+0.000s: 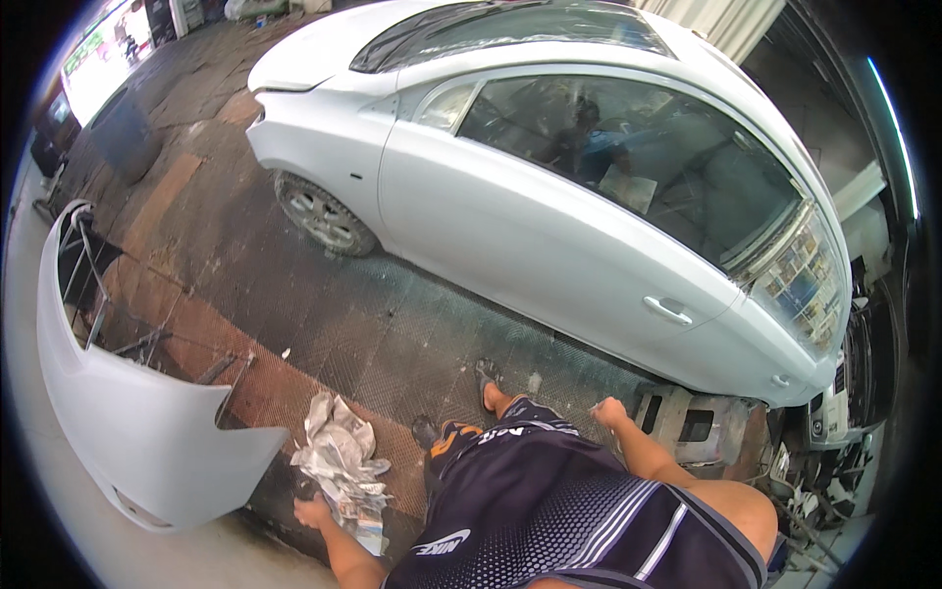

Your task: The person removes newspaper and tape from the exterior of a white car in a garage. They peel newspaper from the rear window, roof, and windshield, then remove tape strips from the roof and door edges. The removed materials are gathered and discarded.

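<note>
My left hand (313, 510) is low at the left, fingers curled, beside crumpled newspaper (339, 447). A small dark shape shows at its fingertips; what it is, I cannot make out. My right hand (610, 412) is out at my right side, near the lower edge of a pale grey-white car (530, 216) but apart from it. Its fingers are closed, and anything in them is too small to name. Newspaper sheets (800, 280) cover the car's rear side window.
A pale bumper (128, 417) rests on a thin metal stand (93, 285) at the left. A blue drum (126, 137) stands farther back. Ridged mats (324, 304) cover the floor between bumper and car. Metal parts (824, 491) lie piled at the lower right.
</note>
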A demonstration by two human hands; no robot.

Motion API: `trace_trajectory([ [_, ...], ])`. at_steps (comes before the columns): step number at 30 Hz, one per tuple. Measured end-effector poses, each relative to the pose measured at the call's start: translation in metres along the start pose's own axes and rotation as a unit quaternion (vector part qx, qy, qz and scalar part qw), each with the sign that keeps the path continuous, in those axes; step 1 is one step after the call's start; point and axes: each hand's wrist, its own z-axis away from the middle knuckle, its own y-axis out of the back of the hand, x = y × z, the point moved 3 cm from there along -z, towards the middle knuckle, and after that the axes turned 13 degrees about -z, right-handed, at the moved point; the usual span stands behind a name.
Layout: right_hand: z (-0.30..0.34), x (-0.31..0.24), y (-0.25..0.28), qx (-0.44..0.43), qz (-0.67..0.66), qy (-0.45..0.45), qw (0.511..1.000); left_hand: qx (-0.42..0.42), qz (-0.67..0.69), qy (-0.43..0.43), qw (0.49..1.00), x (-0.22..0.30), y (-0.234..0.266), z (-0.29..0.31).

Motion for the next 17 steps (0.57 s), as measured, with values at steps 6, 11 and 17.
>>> trace_trajectory([
  [6,0.024,-0.035,0.009,-0.031,-0.082,-0.025,0.996,-0.023,-0.023,-0.090,0.995,0.049,-0.018,-0.002],
  [11,0.024,-0.074,0.019,0.096,-0.112,0.063,0.987,-0.081,-0.008,-0.280,0.956,0.136,-0.074,0.046],
  [17,-0.020,-0.103,0.066,0.195,-0.207,0.155,0.946,-0.113,-0.060,-0.482,0.867,0.254,-0.083,0.145],
])
